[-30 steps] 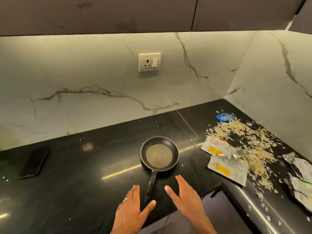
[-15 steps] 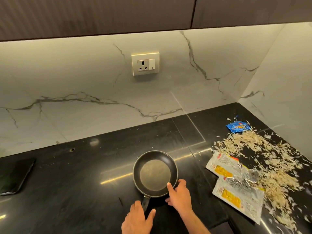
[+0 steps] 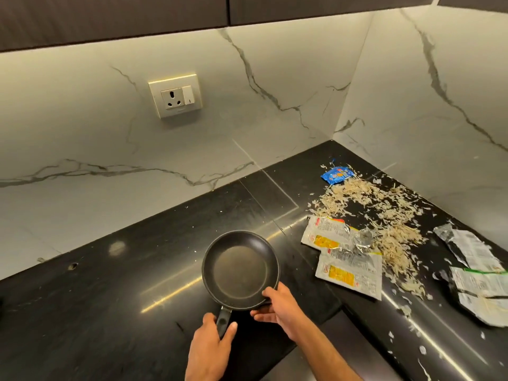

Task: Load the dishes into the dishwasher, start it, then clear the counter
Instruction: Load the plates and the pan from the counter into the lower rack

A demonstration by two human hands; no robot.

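A small black frying pan (image 3: 239,270) sits on the black counter (image 3: 110,312), its handle pointing toward me. My left hand (image 3: 211,350) wraps around the pan's handle, thumb on the right side. My right hand (image 3: 277,306) pinches the pan's near right rim, thumb on top of the rim and fingers below it.
To the right lie two torn silver-and-yellow wrappers (image 3: 349,273), a blue packet (image 3: 336,174), more torn wrappers (image 3: 478,279) and a scatter of pale flakes (image 3: 384,215). A wall socket (image 3: 176,99) is on the marble backsplash. The counter turns a corner at right.
Both hands went from hovering open near the handle to taking hold of the pan: left on the handle, right on the rim. The view shifted closer and rightward.
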